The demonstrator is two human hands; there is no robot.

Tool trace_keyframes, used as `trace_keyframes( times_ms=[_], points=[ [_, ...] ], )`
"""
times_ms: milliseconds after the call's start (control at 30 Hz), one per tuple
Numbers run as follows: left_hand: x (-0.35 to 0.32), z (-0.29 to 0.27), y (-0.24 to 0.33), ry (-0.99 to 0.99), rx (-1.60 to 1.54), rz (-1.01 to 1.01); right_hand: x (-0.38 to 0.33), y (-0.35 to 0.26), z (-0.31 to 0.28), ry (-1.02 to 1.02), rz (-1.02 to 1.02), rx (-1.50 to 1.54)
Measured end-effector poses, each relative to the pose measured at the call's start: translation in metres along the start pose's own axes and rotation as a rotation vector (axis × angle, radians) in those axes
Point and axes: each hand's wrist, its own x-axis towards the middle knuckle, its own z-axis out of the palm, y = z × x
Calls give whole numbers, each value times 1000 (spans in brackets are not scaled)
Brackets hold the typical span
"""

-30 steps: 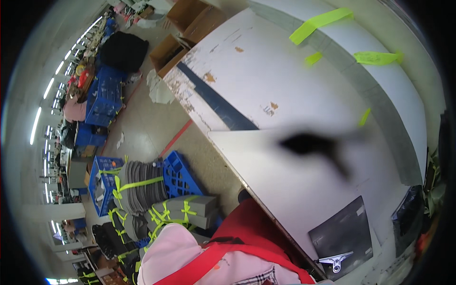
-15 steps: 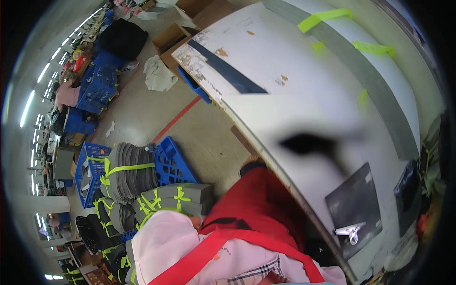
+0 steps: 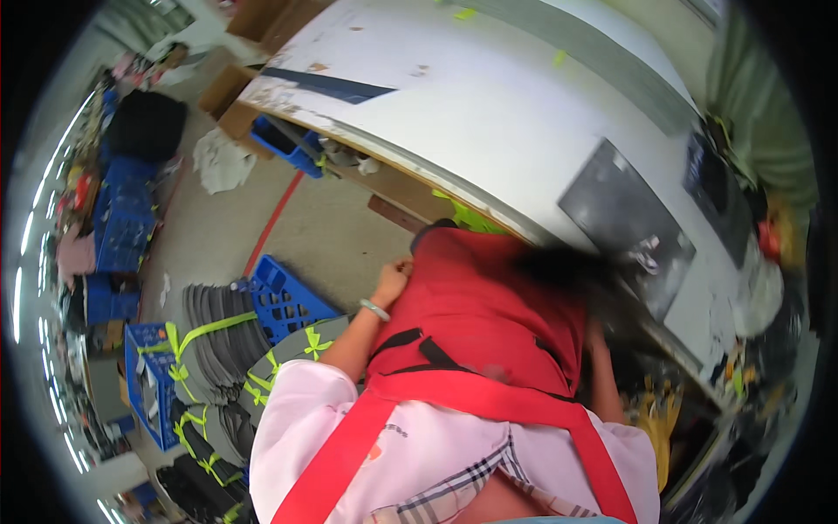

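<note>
My left hand (image 3: 394,278) hangs beside the red apron (image 3: 489,297), a bracelet on its wrist. Its fingers look curled, and whatever they may hold is hidden. On the other side, my right forearm (image 3: 604,371) reaches down between the apron and the table edge. The right hand itself is lost behind a dark, blurred shape (image 3: 563,262) that I cannot identify. Closest to that side, a dark grey rectangular sheet (image 3: 602,196) lies on the white table (image 3: 454,70), with a silver clip (image 3: 646,255) on it.
Stacked grey cut pieces (image 3: 209,336), tied with yellow-green strips, stand at left by a blue plastic crate (image 3: 288,297). A dark blue strip (image 3: 332,86) lies on the table's far end. Cardboard boxes (image 3: 229,92) and a white cloth (image 3: 223,162) sit beyond. Bags crowd the right.
The view has shifted, so the table appears farther up and the apron fills more of the middle. My left hand and right forearm have come into sight. The dark blur now covers the table's edge.
</note>
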Motion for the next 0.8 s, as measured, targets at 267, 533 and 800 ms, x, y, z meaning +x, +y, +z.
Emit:
trace_keyframes(
  times_ms=[267,533,800],
  points=[
    [34,-39,92,-67,-396,-68,-93,-61,-104,90,48,101],
    [37,14,145,-179,-475,-21,-107,-158,-165,346,-333,566],
    [32,19,127,-172,-365,35,-43,-234,-181,471,-655,443]
  ],
)
